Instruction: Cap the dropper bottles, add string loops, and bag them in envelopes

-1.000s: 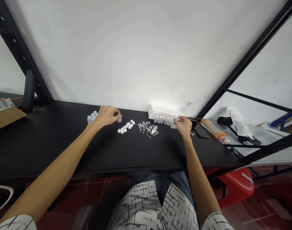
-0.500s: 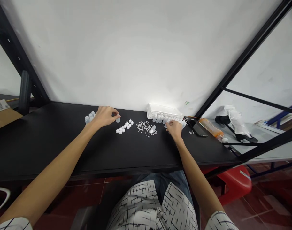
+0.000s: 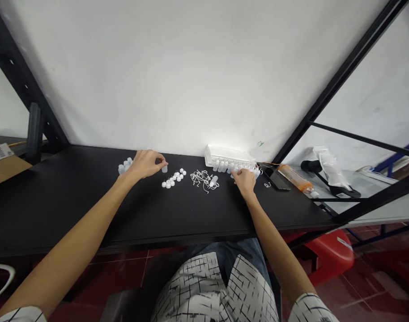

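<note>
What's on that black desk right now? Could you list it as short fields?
left hand: fingertips on a small white cap
right hand: on the row of small vials
between hands: row of white caps, tangle of white strings
behind vials: white tray
surface: black desk
far right: orange bottle lying down

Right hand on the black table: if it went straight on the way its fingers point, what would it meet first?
The right hand points toward the wall. First in line is the row of small translucent white plastic vials at its fingertips, then the flat white plastic tray behind them. Whether it touches them is unclear.
</note>
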`<state>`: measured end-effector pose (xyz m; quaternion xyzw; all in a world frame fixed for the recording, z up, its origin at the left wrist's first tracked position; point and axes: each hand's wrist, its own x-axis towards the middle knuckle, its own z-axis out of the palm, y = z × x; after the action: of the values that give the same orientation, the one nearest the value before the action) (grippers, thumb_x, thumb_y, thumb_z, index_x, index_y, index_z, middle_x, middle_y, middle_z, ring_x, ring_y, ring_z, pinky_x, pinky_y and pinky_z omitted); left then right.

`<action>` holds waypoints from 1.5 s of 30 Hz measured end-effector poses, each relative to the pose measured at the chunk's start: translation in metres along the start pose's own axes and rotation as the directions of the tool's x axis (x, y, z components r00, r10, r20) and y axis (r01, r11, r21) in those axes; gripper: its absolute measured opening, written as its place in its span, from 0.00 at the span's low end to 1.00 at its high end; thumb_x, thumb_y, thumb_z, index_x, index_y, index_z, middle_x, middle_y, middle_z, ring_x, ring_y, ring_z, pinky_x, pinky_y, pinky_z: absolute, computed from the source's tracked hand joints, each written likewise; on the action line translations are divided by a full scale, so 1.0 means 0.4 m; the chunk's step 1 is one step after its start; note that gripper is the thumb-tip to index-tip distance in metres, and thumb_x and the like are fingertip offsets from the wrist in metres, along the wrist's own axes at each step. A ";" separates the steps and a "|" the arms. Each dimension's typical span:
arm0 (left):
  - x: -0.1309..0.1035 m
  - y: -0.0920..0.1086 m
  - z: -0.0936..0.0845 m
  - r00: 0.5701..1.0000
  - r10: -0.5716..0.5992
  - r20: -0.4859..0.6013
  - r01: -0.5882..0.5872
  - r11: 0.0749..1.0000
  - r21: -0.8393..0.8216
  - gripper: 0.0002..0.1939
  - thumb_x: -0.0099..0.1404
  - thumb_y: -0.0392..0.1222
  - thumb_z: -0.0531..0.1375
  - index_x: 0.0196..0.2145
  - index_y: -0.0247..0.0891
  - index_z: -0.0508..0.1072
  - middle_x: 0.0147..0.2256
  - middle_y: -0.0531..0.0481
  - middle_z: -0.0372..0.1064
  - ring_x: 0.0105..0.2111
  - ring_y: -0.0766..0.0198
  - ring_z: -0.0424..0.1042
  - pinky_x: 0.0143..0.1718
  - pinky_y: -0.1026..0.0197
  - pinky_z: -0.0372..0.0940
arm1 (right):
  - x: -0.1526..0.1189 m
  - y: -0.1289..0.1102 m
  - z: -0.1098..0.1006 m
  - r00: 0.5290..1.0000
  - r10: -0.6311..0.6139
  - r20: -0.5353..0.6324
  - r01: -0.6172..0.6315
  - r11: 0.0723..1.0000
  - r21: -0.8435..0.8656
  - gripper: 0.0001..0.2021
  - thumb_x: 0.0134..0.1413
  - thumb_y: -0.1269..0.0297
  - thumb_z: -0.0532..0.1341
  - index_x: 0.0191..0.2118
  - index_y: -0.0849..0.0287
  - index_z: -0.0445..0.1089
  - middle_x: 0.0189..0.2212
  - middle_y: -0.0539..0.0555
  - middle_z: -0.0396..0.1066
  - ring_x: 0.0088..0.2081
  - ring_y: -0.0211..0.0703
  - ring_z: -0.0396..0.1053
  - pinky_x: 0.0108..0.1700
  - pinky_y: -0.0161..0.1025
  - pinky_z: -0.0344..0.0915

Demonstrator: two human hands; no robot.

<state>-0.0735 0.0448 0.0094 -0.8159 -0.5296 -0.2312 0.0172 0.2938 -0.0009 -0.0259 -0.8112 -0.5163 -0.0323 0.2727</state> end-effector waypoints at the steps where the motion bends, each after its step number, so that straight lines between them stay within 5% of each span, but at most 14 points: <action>1: 0.000 0.000 0.000 1.000 0.000 -0.002 0.000 1.000 0.002 0.15 0.63 0.50 0.57 0.34 0.41 0.82 0.34 0.45 0.79 0.33 0.52 0.74 0.40 0.52 0.63 | 0.000 -0.001 0.000 1.000 0.004 0.006 -0.004 1.000 -0.015 0.14 0.56 0.55 0.60 0.31 0.60 0.76 0.24 0.61 0.76 0.39 0.55 0.75 0.41 0.42 0.65; 14: 0.000 0.002 -0.005 1.000 -0.026 0.000 0.026 0.999 -0.038 0.13 0.62 0.49 0.59 0.34 0.42 0.82 0.33 0.46 0.78 0.33 0.53 0.74 0.41 0.53 0.63 | -0.006 0.000 0.007 1.000 0.004 -0.008 -0.005 0.996 -0.091 0.13 0.54 0.58 0.59 0.28 0.60 0.77 0.30 0.64 0.76 0.36 0.55 0.74 0.38 0.43 0.64; 17: 0.000 0.000 -0.004 1.000 -0.026 0.000 0.026 0.999 -0.040 0.14 0.61 0.50 0.59 0.33 0.43 0.82 0.32 0.47 0.79 0.33 0.53 0.74 0.41 0.54 0.63 | -0.022 -0.009 0.001 0.996 -0.093 0.012 0.094 0.995 -0.046 0.14 0.56 0.59 0.58 0.31 0.59 0.78 0.28 0.59 0.76 0.36 0.52 0.74 0.38 0.40 0.63; 19: 0.000 -0.002 -0.002 1.000 -0.018 -0.002 0.018 0.999 -0.032 0.14 0.62 0.50 0.58 0.34 0.43 0.82 0.33 0.47 0.79 0.34 0.53 0.75 0.41 0.54 0.63 | -0.033 -0.014 0.000 0.957 -0.286 0.051 0.287 0.958 -0.002 0.13 0.56 0.62 0.57 0.39 0.58 0.78 0.27 0.54 0.75 0.35 0.47 0.72 0.38 0.37 0.63; 22: 0.000 -0.003 0.000 1.000 -0.008 -0.004 0.008 1.000 -0.020 0.14 0.62 0.50 0.58 0.34 0.43 0.83 0.35 0.47 0.79 0.36 0.52 0.75 0.42 0.54 0.63 | -0.047 -0.020 0.001 0.816 -0.557 0.157 0.561 0.828 0.021 0.19 0.57 0.68 0.56 0.52 0.54 0.74 0.33 0.52 0.74 0.36 0.43 0.71 0.38 0.35 0.62; 24: 0.000 -0.003 0.002 1.000 -0.012 -0.001 0.012 1.000 -0.021 0.14 0.62 0.50 0.58 0.35 0.43 0.83 0.35 0.46 0.79 0.35 0.53 0.75 0.42 0.54 0.62 | -0.054 -0.025 0.003 0.743 -0.627 0.235 0.646 0.763 -0.006 0.20 0.60 0.68 0.54 0.56 0.50 0.72 0.39 0.53 0.74 0.39 0.43 0.71 0.38 0.35 0.61; 27: 0.000 -0.003 0.003 1.000 -0.014 0.004 0.014 1.000 -0.028 0.14 0.62 0.49 0.58 0.34 0.42 0.82 0.34 0.47 0.79 0.34 0.54 0.74 0.42 0.55 0.62 | -0.062 -0.034 0.005 0.701 -0.638 0.319 0.690 0.720 -0.074 0.21 0.63 0.69 0.52 0.58 0.47 0.70 0.43 0.54 0.72 0.42 0.45 0.71 0.38 0.35 0.61; 37: 0.000 -0.009 0.012 1.000 0.017 -0.013 -0.018 0.999 -0.044 0.14 0.63 0.49 0.58 0.33 0.41 0.83 0.35 0.45 0.79 0.35 0.52 0.75 0.40 0.55 0.63 | -0.090 -0.069 -0.008 0.678 -0.656 0.332 0.733 0.631 -0.253 0.17 0.65 0.65 0.51 0.56 0.56 0.69 0.52 0.60 0.67 0.37 0.46 0.71 0.31 0.36 0.57; 42: 0.000 -0.012 0.015 0.999 0.031 -0.028 -0.032 0.998 -0.051 0.16 0.62 0.49 0.57 0.34 0.41 0.83 0.36 0.44 0.79 0.35 0.51 0.74 0.39 0.54 0.63 | -0.091 -0.067 -0.003 0.660 -0.706 0.257 0.751 0.626 -0.209 0.15 0.64 0.65 0.53 0.52 0.57 0.71 0.55 0.61 0.66 0.39 0.46 0.71 0.30 0.35 0.55; 45: 0.000 -0.011 0.013 1.000 0.019 -0.024 -0.020 0.998 -0.061 0.16 0.62 0.50 0.57 0.33 0.41 0.82 0.36 0.44 0.78 0.35 0.52 0.74 0.39 0.55 0.62 | -0.081 -0.056 0.010 0.689 -0.700 0.187 0.724 0.676 -0.139 0.14 0.63 0.65 0.55 0.50 0.58 0.72 0.50 0.59 0.72 0.38 0.46 0.72 0.31 0.35 0.57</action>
<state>-0.0756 0.0483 0.0037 -0.8184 -0.5142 -0.2564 0.0008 0.2588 -0.0184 -0.0310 -0.5694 -0.8005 -0.1402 0.1237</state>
